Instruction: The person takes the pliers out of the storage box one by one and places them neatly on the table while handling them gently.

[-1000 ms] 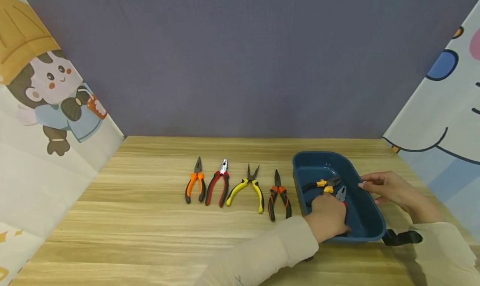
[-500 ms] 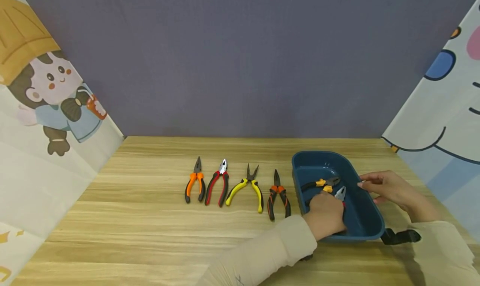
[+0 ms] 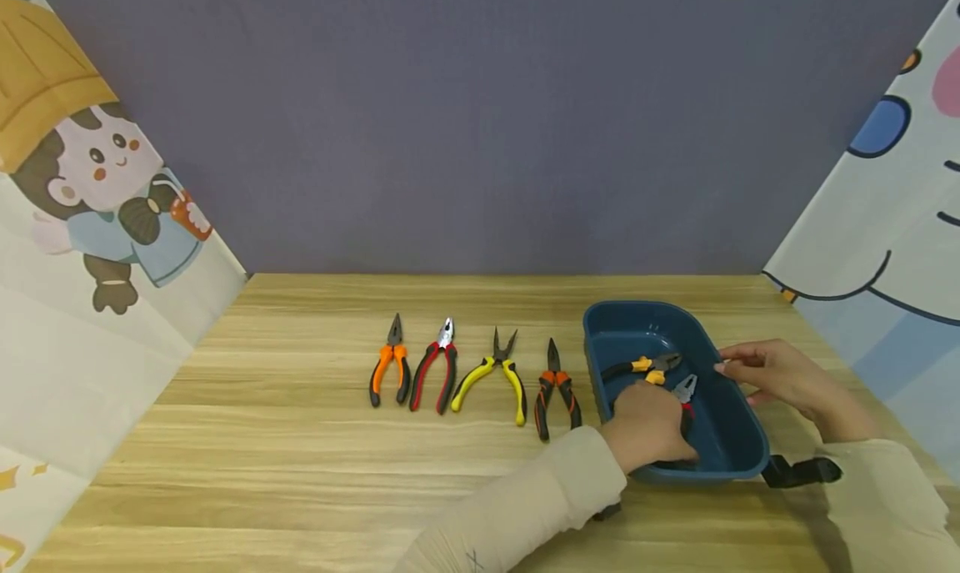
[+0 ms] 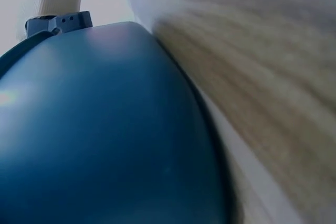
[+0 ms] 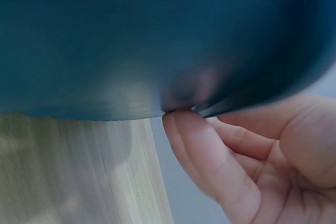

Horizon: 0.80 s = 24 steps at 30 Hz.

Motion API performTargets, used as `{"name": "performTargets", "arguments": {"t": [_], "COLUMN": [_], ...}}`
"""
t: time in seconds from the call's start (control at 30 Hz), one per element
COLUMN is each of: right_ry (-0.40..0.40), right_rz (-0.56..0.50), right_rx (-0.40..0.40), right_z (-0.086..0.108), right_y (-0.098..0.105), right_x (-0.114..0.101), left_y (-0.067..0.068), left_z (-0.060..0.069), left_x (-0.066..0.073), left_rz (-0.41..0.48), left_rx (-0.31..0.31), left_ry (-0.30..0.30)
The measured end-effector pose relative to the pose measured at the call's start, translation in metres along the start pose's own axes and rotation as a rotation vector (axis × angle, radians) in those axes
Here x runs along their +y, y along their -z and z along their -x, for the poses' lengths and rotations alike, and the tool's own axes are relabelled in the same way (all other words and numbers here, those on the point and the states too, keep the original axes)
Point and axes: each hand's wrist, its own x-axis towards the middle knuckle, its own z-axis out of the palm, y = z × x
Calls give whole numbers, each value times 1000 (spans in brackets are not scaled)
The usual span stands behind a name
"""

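Observation:
In the head view my left hand (image 3: 651, 427) reaches down inside the blue plastic basin (image 3: 738, 398). Its fingertips are hidden, so I cannot tell whether they grip anything. Just right of it, red-handled pliers (image 3: 686, 389) show their silver head, with their handles partly covered. Pliers with yellow and black handles (image 3: 643, 367) lie beyond the knuckles. My right hand (image 3: 783, 385) holds the basin's right rim, thumb at the edge and fingers bent outside. The right wrist view shows its fingertips touching the basin (image 5: 105, 45). Only the basin's outer wall (image 4: 115, 124) fills the left wrist view.
Left of the basin, a row on the wooden table (image 3: 300, 473) holds orange pliers (image 3: 392, 364), red-black pliers (image 3: 437, 373), open yellow pliers (image 3: 495, 381) and orange-black pliers (image 3: 557, 394). A grey panel (image 3: 480, 123) rises behind. A black strap piece (image 3: 802, 471) is by the right wrist.
My left hand has shifted slightly left inside the basin, and more of the red-handled pliers shows beside it. My right hand stays at the rim.

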Motion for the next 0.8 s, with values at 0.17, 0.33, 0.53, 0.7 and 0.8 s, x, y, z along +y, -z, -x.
{"name": "performTargets", "arguments": {"t": [0.17,0.33,0.53,0.7,0.8], "right_ry": [-2,-3,-9,1,4], "right_rz": [-4,-15,-21,-39,-48], "right_rx": [-7,-10,-8,-10,-11], "right_z": [0,0,0,0,-1], "right_y": [1,2,1,0,0], "right_x": [0,-1,-1,-1,-1], "left_y": [2,5,8,7,8], "left_z": [2,4,5,4,4], "left_x": [-4,-7,-9,-11,-12], "left_rz": [65,110,122,132,147], "left_rx": [-2,4,3,15,22], "left_ry": [-24,-32,-27,-31,-43]}}
